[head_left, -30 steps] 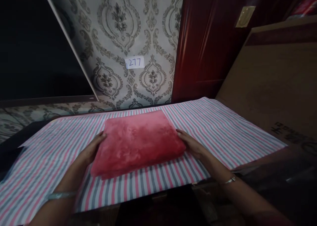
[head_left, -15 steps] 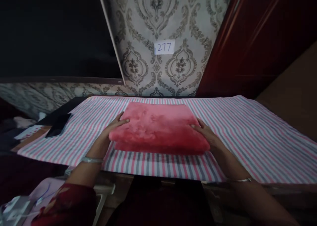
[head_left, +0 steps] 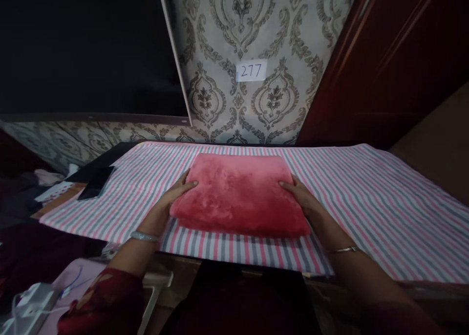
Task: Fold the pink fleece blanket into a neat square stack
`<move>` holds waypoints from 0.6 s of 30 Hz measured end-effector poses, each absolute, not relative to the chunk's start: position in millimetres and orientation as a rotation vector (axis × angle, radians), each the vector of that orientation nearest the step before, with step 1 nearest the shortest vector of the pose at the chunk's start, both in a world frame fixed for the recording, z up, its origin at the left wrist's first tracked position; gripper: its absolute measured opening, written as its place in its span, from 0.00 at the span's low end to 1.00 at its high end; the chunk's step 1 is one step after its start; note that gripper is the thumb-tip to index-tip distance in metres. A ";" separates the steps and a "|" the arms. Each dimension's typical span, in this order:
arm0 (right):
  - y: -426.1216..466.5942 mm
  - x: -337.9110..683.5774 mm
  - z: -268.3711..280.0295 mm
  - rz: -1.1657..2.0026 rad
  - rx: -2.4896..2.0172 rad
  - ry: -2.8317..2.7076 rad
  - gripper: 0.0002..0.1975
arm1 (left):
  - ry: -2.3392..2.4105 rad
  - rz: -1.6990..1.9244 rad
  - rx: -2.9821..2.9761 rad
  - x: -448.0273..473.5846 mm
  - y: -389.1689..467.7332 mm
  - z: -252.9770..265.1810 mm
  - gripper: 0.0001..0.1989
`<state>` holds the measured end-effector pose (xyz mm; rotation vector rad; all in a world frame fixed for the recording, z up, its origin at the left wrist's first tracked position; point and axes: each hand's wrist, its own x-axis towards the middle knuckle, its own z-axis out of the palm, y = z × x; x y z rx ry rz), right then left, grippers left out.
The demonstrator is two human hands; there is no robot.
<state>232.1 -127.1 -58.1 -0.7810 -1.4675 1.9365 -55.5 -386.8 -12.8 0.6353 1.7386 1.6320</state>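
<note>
A folded red plush blanket (head_left: 238,193) lies in the middle of a striped cloth (head_left: 348,193) of pink, grey and white. My left hand (head_left: 179,188) grips its left side, thumb on top and the other fingers down along the edge, mostly hidden. On the opposite side my right hand (head_left: 300,195) holds it the same way, with the thumb over the upper face. The blanket's front edge shows thick, rounded layers.
A dark phone (head_left: 97,182) lies on the cloth's left part. A large dark screen (head_left: 91,51) hangs at the upper left, near a paper marked 277 (head_left: 251,71). A dark red panel (head_left: 370,71) stands at right; a white power strip (head_left: 32,305) is lower left.
The whole view has shifted slightly, so the scene sits a little further right. Both hands stay on the blanket's sides, and its front looks slightly lower.
</note>
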 end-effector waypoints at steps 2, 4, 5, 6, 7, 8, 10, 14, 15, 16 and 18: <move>-127.5 229.0 -52.5 1.854 -0.745 -1.456 0.45 | 1.830 1.672 0.682 -60.2 -386.1 -5.5 0.49; -130.4 226.9 -49.2 1.824 -0.705 -1.429 0.48 | 1.890 1.712 0.681 -65.7 -386.2 -0.5 0.51; -132.1 225.8 -49.6 1.825 -0.687 -1.416 0.49 | 1.896 1.726 0.688 -68.2 -386.4 0.3 0.50; -133.7 224.5 -51.5 1.836 -0.682 -1.401 0.49 | 1.888 1.726 0.693 -70.2 -386.6 -0.2 0.48; -134.9 223.1 -54.8 1.856 -0.693 -1.384 0.49 | 1.875 1.704 0.682 -71.8 -386.9 -1.9 0.46; -135.5 221.5 -59.0 1.883 -0.716 -1.364 0.49 | 1.862 1.667 0.645 -73.1 -387.2 -4.3 0.43; -135.0 218.3 -68.1 1.940 -0.767 -1.318 0.50 | 1.818 1.584 0.544 -75.6 -387.6 -9.8 0.39; -131.4 213.4 -76.8 1.981 -0.720 -1.289 0.52 | 1.714 1.516 0.422 -88.4 -383.2 -13.4 0.42; -130.9 212.3 -77.0 1.976 -0.687 -1.295 0.52 | 1.735 1.506 0.399 -94.3 -380.1 -12.4 0.43; -130.6 211.1 -76.9 1.970 -0.647 -1.300 0.52 | 1.784 1.495 0.374 -101.2 -376.2 -11.0 0.43; -130.2 208.5 -77.1 1.948 -0.560 -1.306 0.51 | 1.912 1.472 0.385 -116.4 -365.7 -7.7 0.44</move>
